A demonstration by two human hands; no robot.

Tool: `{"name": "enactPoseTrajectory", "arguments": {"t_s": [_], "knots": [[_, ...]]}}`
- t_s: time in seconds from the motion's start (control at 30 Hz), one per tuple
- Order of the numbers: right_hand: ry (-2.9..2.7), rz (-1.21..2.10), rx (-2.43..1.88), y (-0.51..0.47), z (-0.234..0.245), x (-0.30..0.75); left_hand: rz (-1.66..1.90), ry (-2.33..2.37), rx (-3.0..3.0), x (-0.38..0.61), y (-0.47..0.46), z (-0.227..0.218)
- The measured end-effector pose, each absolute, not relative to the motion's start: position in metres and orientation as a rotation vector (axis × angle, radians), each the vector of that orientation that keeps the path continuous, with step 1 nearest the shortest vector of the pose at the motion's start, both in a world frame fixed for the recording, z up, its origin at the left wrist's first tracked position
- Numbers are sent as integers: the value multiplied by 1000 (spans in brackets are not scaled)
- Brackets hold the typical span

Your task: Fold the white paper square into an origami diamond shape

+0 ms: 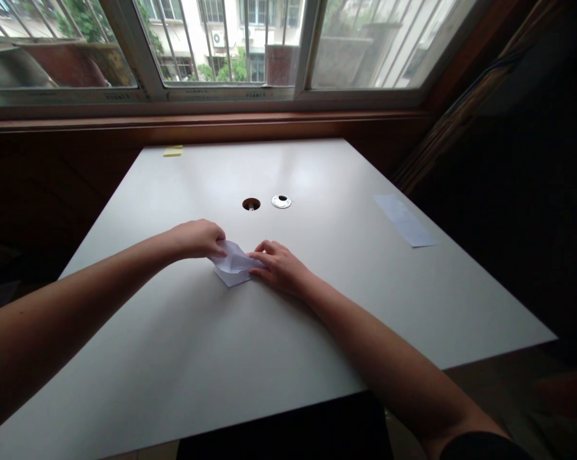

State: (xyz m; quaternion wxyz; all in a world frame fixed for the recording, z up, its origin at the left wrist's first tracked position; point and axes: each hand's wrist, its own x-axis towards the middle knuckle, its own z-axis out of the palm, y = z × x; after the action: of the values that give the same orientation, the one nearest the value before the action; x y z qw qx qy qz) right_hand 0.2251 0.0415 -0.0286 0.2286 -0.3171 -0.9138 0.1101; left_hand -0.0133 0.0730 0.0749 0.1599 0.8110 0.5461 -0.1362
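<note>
A folded sheet of white paper (233, 262) lies near the middle of the white table, its upper layer lifted and bulging open. My left hand (200, 239) pinches the raised layer at its left edge, thumb against the paper. From the other side my right hand (279, 265) grips the right end of the same paper, with thumb and fingers around it. A flat folded corner of the paper shows underneath, touching the tabletop. Some of my right fingertips are hidden by the paper.
A strip of white paper (406, 221) lies towards the right edge of the white table (183, 364). Beyond my hands are a round cable hole (251, 204) and a silver grommet cover (281, 202). Yellow sticky notes (173, 151) sit at the far left, below the window.
</note>
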Motion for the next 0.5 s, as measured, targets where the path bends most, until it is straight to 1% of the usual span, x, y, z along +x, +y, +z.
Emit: {"name": "enactPoseTrajectory", "arguments": {"t_s": [0.2,0.3,0.43,0.5], "knots": [[-2523,309,-836,39,-29,223,-429,1709,2301,-2,66,67],[-2554,303,-857,36,-25,223,-330,1696,2358,-4,62,60],[-2589,302,-926,32,-21,222,-148,1548,2455,-15,65,49],[-2603,310,-955,31,-20,222,-122,1487,2426,-23,67,46]]}}
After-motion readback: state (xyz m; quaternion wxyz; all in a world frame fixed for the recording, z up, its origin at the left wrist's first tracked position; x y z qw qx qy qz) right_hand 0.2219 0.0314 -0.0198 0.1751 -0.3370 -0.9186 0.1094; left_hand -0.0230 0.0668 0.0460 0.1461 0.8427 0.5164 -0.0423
